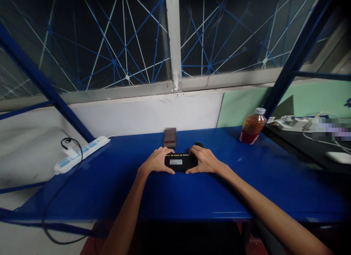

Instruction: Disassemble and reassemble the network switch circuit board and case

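Fingers of the left hand curl over the left end of a black device; the right hand clasps the opposite end, both closed on it. The device lies flat on the blue table at centre frame, apparently steadied from both sides. Its white label is too small to read. Just behind stands a phone, screen blurred. A dark object behind the right hand is largely hidden. A bottle stands at right, a power strip at left.

left hand, right hand, curled, arms outstretched
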`<act>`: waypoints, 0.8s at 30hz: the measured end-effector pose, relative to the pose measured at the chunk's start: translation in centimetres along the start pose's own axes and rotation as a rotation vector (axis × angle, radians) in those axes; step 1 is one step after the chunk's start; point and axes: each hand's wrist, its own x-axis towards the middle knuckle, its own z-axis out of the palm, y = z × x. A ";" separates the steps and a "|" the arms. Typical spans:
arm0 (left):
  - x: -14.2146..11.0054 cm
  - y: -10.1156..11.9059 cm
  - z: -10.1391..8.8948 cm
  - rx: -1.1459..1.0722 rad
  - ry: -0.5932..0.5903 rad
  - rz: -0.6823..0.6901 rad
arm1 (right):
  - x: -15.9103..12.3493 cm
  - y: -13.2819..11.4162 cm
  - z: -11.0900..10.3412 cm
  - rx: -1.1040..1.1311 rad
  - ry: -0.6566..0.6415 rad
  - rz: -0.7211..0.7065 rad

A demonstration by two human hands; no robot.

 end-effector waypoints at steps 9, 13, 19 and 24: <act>-0.1 -0.3 0.1 -0.028 0.014 0.025 | 0.0 0.0 -0.1 0.005 0.010 -0.011; 0.0 -0.3 0.0 -0.031 0.006 0.020 | 0.0 -0.1 -0.2 0.006 0.007 -0.007; -0.1 -0.3 0.1 -0.059 0.003 0.028 | -0.1 -0.2 -0.2 -0.007 -0.003 -0.011; 0.0 -0.4 0.1 -0.066 0.001 0.028 | -0.1 -0.1 -0.1 -0.023 -0.002 -0.027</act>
